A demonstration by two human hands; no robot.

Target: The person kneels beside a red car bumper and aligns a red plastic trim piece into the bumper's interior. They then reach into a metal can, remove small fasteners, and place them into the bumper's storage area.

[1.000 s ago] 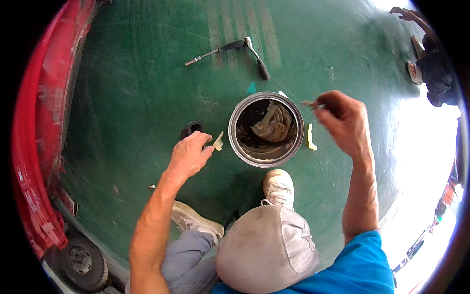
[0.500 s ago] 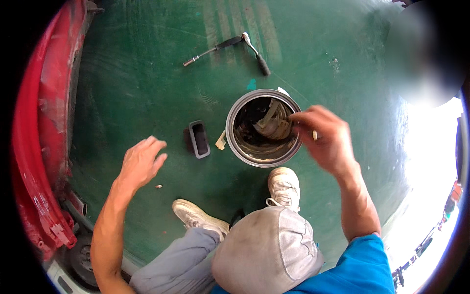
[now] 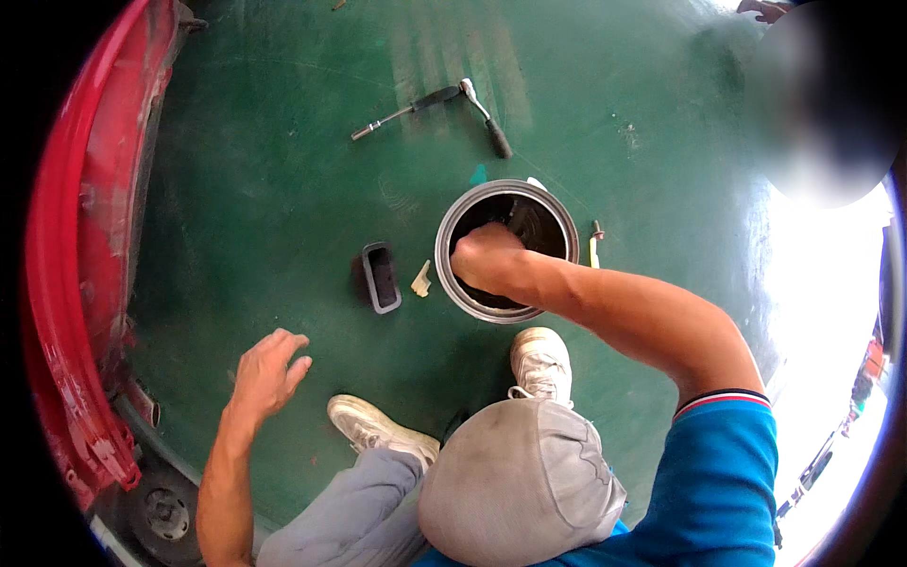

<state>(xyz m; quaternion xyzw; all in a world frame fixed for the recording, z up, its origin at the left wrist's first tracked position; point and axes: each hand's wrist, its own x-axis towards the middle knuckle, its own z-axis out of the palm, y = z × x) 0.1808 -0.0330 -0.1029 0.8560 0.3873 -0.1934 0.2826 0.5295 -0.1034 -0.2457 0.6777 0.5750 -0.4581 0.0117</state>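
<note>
A round metal can with a wide silver rim stands on the green floor in front of my shoes. My right hand reaches down inside it near the left wall. Its fingers are hidden in the dark interior, so what they touch does not show. My left hand hovers low on the left, fingers loosely bent and apart, holding nothing. Between the two hands lies a dark rectangular cup with a grey rim. Beside it, next to the can, is a small cream plastic piece.
Beyond the can lie a ratchet wrench and a black-handled socket driver. A bolt and a thin white strip sit right of the can. A red vehicle panel rises along the left; my white shoe is close below the can.
My right hand has gone from the can's right rim down into it, toward the left wall. My left hand has come slightly nearer to me. The bolt right of the can has come into view.
</note>
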